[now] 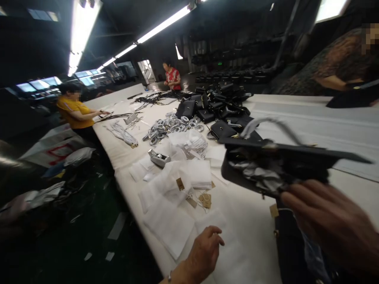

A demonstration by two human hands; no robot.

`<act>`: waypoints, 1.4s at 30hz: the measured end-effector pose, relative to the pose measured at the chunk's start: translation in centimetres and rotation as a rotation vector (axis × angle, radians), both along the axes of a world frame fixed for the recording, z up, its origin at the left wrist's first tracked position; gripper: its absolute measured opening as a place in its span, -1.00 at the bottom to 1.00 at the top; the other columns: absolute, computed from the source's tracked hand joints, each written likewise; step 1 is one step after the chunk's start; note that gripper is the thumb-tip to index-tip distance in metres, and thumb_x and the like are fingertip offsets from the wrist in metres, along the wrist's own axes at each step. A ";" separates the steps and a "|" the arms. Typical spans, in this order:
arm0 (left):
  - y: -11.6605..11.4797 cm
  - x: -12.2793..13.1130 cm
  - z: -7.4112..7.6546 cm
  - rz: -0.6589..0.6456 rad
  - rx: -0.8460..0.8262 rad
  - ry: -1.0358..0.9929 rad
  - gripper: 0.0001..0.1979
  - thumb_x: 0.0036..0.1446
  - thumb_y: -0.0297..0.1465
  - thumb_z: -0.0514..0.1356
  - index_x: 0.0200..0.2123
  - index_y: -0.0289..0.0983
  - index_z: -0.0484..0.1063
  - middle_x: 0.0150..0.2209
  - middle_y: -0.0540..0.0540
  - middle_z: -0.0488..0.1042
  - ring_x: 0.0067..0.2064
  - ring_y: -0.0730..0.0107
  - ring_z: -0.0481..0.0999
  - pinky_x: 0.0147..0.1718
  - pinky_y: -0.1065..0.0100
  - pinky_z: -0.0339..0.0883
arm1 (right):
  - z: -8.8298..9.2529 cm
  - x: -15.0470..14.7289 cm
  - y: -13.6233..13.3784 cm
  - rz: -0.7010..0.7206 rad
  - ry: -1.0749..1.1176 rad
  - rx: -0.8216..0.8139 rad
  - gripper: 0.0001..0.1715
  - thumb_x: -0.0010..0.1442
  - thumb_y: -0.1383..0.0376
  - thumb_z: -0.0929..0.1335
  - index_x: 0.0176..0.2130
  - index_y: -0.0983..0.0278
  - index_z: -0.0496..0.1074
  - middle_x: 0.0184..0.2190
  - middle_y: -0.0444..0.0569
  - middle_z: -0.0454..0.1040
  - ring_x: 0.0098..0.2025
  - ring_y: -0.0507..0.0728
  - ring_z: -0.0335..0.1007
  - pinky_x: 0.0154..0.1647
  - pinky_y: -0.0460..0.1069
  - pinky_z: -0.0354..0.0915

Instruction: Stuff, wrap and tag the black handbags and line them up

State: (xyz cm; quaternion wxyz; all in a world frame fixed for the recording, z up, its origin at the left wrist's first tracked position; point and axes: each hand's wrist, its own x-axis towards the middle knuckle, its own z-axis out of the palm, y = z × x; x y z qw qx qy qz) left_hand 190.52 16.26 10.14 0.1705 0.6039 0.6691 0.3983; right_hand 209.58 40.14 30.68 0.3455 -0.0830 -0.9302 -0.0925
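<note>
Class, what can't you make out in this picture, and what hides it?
Head view:
Right hand: motion blur obscures its contact with the open black bag.
Black item below: hand covers part, bottom edge cuts it off.
Brown tag: any print too small.
Bag pile: overlap hides the count.

A co-worker in a yellow top (77,112) stood at the left of the counter (122,159), another in a red top (173,79) near its far end. Black straps (156,97) lay tangled there, tube lights (164,24) glowed overhead, and pale scraps (109,256) dotted the dark green floor (97,221).
</note>
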 end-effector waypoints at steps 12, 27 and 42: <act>-6.2 -6.1 -3.6 -0.678 -0.043 0.483 -0.44 0.27 -0.16 0.11 0.27 -0.20 0.09 0.35 -0.19 0.08 0.35 0.06 0.02 0.29 -0.10 -0.05 | -13.3 -3.8 -14.7 -0.376 -0.188 -0.244 -0.70 0.32 0.41 0.19 -0.43 0.25 0.33 -0.47 -0.05 0.31 -0.33 0.16 0.16 -0.25 0.04 0.10; 2.2 -14.2 -3.7 -0.562 -0.103 0.742 -0.91 0.26 -0.40 0.14 -0.22 -0.29 0.41 -0.18 -0.17 0.49 0.00 0.11 0.41 0.04 0.04 0.21 | -13.7 -4.9 -22.0 -0.660 -0.075 -0.255 -0.71 0.30 0.44 0.25 -0.46 0.23 0.25 -0.49 -0.07 0.27 -0.35 0.15 0.12 -0.28 0.07 0.07; 4.4 -6.5 -4.1 -0.837 -0.041 0.761 -0.86 0.31 -0.42 0.04 -0.22 -0.25 0.40 -0.25 -0.12 0.44 -0.18 0.22 0.40 -0.25 0.24 0.27 | -12.3 -3.3 -21.3 -0.716 0.051 -0.293 -0.77 0.26 0.40 0.34 -0.42 0.24 0.25 -0.47 -0.09 0.24 -0.33 0.14 0.16 -0.23 0.06 0.18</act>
